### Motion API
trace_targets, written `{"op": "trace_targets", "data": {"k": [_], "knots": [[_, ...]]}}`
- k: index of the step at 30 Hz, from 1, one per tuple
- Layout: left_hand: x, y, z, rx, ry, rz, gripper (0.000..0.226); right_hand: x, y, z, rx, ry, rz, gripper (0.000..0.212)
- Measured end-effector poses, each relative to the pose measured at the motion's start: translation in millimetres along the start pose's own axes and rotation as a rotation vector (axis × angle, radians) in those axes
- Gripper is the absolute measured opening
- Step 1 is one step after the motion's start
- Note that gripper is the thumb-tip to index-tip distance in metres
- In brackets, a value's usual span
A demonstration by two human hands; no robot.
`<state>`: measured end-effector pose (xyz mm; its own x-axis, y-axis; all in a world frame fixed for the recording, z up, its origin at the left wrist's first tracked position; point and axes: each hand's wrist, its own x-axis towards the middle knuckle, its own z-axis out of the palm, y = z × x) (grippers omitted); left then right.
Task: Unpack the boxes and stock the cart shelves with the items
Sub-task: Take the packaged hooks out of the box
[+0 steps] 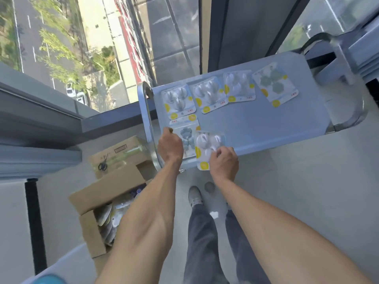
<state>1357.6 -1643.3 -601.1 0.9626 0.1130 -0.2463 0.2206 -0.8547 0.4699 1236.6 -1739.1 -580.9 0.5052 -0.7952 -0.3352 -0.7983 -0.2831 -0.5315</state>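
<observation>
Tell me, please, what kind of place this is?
Probably an upper floor of a building, used as a stockroom or workspace: the window looks far down onto a road with cars, a cart carries blister packs, and an open box sits on the floor.

Single head-mounted wide-angle view, looking steeply down and forward from standing height. The pale blue metal cart shelf (256, 128) lies close below at centre, the open brown cardboard box (102, 193) on the floor lower left, and floor-to-ceiling window glass (82, 48) ahead.
</observation>
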Motion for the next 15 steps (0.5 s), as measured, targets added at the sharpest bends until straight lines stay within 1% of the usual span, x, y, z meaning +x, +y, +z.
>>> {"op": "trace_targets", "data": {"k": [2,4,6,10,15], "knots": [[12.0,13.8,-16.0,-0.035,-0.012,0.085,0.025,-4.1,-15.0,17.0,-0.039,-0.054,0.003,0.022],[18.7,23.2,-24.4,-0.072,-0.025,0.148,0.025,-3.9,-32.6,37.7,-0.057,-0.075,0.006,0.024],[18.8,20.2,-24.5,-0.082,-0.027,0.131,0.027,1.8,-48.6,60.3,-0.082,-0.078,-0.009,0.024],[5.1,-14.4,-10.8,-0.076,-0.066,0.034,0.034,30.4,-66.7,100.7,-0.129,-0.066,-0.031,0.025],[-11.0,-44.7,1.7,-0.217,-0.139,0.104,0.041,49.6,-63.9,127.6,-0.18,-0.064,0.006,0.023]]}}
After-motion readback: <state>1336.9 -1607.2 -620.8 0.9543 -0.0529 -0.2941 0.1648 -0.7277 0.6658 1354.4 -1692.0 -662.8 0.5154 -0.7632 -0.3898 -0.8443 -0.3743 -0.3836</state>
